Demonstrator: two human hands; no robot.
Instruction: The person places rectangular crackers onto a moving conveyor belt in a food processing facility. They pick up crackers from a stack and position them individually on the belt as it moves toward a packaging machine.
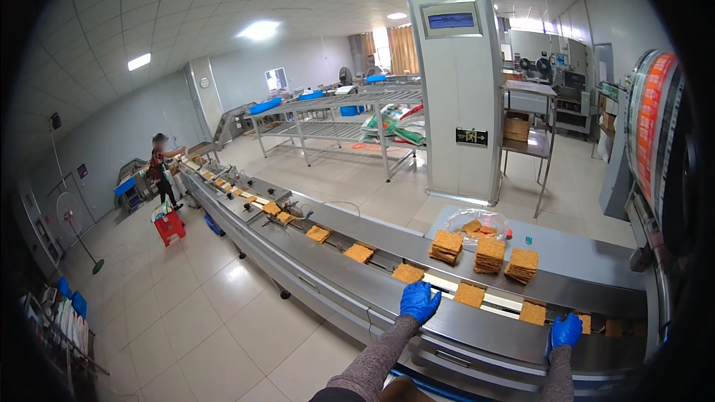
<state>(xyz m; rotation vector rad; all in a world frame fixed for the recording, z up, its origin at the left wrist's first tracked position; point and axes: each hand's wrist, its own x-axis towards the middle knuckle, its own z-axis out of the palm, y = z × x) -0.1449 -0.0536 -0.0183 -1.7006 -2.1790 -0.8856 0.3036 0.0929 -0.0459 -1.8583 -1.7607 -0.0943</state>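
In a blue glove, my left hand (420,302) is at the near edge of the conveyor channel, just below a square golden-brown cracker-like piece (408,273). Its fingers are bent, and the fingertips are partly hidden. My right hand (566,330), gloved alike, is farther right beside another flat piece (584,322), which it partly covers; whether it grips that piece cannot be told. Between the hands, two more pieces, one nearer my left hand (469,294) and one nearer my right (533,312), lie spaced along the conveyor (497,306).
Three stacks of pieces, left (446,247), middle (490,257) and right (522,266), stand on the far steel ledge. Behind them lies a clear plastic bag (475,224) with pieces inside. A printed film roll (653,123) rises at right. A person (160,170) stands at the line's far end.
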